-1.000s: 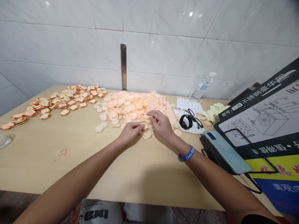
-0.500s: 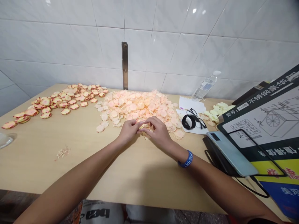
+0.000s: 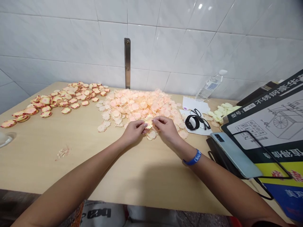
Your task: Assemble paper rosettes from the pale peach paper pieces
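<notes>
My left hand (image 3: 133, 131) and my right hand (image 3: 166, 128) pinch a pale serrated paper rosette (image 3: 149, 121) between their fingertips, from either side. They are at the near edge of a large heap of peach-tinted rosettes (image 3: 139, 105) and rest close to it. Several loose rosettes lie under and beside my right hand. A blue wristband (image 3: 195, 157) circles my right wrist.
Red-edged rosettes (image 3: 63, 101) are spread at the left of the wooden table (image 3: 142, 176), with pale scraps (image 3: 63, 153) nearby. To the right are a smartwatch (image 3: 192, 122), glasses (image 3: 201, 115), a plastic bottle (image 3: 210, 86), a phone (image 3: 234, 154) and a printed board (image 3: 267, 126).
My fingertips have parted slightly, and the rosette now shows between them. My hands have shifted a little, and the view has tilted slightly.
</notes>
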{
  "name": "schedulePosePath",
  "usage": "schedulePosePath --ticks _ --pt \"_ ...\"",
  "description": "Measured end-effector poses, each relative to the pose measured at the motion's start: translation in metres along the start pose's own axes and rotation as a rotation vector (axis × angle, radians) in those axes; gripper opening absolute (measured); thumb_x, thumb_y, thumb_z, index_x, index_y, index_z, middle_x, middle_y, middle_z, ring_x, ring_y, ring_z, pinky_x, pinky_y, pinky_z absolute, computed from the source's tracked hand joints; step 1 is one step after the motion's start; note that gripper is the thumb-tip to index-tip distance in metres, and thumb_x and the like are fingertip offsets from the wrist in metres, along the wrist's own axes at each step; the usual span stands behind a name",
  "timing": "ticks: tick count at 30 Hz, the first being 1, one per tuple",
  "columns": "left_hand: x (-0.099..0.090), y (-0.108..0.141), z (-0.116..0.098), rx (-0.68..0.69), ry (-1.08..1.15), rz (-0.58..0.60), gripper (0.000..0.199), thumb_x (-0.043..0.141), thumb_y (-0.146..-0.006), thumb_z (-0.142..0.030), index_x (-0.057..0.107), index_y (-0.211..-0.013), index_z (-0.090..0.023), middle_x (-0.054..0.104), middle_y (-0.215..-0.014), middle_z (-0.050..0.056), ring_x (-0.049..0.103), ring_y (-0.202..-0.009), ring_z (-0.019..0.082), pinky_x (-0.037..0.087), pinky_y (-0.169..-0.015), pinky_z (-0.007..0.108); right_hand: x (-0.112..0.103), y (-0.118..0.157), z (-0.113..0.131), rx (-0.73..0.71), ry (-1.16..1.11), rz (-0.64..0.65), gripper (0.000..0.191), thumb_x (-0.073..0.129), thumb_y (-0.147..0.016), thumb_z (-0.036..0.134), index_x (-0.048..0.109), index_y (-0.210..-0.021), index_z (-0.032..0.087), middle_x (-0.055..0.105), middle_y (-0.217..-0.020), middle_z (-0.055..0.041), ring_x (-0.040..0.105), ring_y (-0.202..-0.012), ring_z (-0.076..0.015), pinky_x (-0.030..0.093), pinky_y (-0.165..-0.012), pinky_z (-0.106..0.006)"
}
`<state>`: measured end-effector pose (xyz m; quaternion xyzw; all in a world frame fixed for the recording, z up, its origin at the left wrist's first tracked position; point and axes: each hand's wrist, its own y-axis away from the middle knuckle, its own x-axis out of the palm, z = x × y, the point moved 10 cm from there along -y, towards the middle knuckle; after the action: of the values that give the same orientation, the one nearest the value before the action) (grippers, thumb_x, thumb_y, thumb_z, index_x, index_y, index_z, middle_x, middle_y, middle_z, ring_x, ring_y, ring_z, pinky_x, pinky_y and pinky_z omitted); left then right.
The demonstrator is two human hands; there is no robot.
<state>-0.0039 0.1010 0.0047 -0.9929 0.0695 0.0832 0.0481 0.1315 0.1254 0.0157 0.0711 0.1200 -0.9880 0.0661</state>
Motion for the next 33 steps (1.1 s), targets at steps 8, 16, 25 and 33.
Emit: schedulePosePath --ticks 8,16,25,33 --pt "-0.02 0.001 -0.002 0.052 -0.103 -0.169 0.021 0.05 -0.078 -0.027 0.053 -0.059 -0.017 0.054 -0.057 -0.002 0.057 -0.061 0.013 0.043 -0.059 0.023 0.016 0.012 0.024 -0.187 0.176 0.091 0.018 0.062 -0.085 0.034 0.07 -0.081 0.019 0.066 -0.085 -0.0045 0.058 -0.079 -0.0161 0.043 -0.067 -0.028" --pt "-0.024 0.009 -0.022 0.194 -0.336 -0.259 0.018 0.058 -0.08 -0.03 0.069 -0.08 -0.016 0.069 -0.077 0.003 0.061 -0.07 0.015 0.048 -0.066 0.024 0.015 0.018 0.026 -0.231 0.257 0.007 0.013 0.067 -0.082 0.032 0.068 -0.08 0.019 0.066 -0.084 -0.0043 0.057 -0.072 -0.0149 0.044 -0.063 -0.028" --pt "-0.022 0.014 -0.033 0.27 -0.416 -0.269 0.021 0.054 -0.088 -0.032 0.07 -0.089 -0.018 0.072 -0.084 0.006 0.065 -0.076 0.016 0.05 -0.067 0.026 0.021 0.016 0.011 -0.116 0.035 0.069 0.013 0.062 -0.081 0.03 0.063 -0.076 0.019 0.062 -0.078 -0.0017 0.056 -0.072 -0.0144 0.043 -0.064 -0.028" --pt "-0.023 0.014 -0.036 0.347 -0.464 -0.267 0.018 0.048 -0.085 -0.016 0.065 -0.089 -0.02 0.068 -0.078 0.001 0.064 -0.068 0.014 0.049 -0.066 0.026 0.023 0.012 -0.007 0.061 -0.212 0.102 0.026 0.072 -0.073 0.042 0.061 -0.069 0.018 0.051 -0.058 0.0025 0.045 -0.056 -0.0114 0.033 -0.051 -0.026"
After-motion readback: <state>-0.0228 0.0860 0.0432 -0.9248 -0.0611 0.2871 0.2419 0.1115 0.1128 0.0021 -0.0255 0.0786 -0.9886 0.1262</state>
